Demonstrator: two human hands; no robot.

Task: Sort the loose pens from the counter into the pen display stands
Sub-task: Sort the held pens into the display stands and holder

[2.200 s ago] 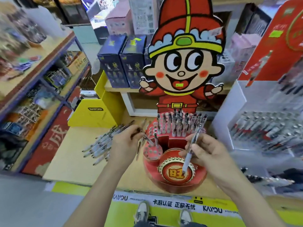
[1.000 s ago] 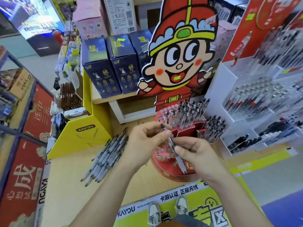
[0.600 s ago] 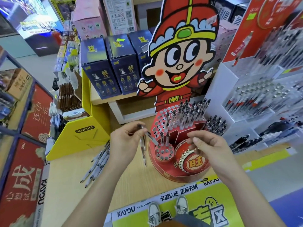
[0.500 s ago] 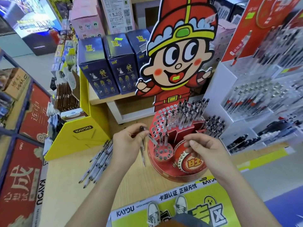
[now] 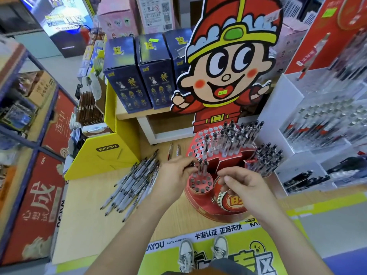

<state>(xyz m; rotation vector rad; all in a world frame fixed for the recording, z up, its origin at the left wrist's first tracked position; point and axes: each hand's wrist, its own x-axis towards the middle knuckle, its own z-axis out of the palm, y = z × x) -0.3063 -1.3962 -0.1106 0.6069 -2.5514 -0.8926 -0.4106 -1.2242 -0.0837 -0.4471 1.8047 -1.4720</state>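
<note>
Left hand [image 5: 174, 175] hovers beside pens [image 5: 202, 165] in red stand [image 5: 200, 197].

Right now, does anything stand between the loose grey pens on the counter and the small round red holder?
Only the left hand lies between the loose grey pens and the round red holder; nothing else visible.
</note>
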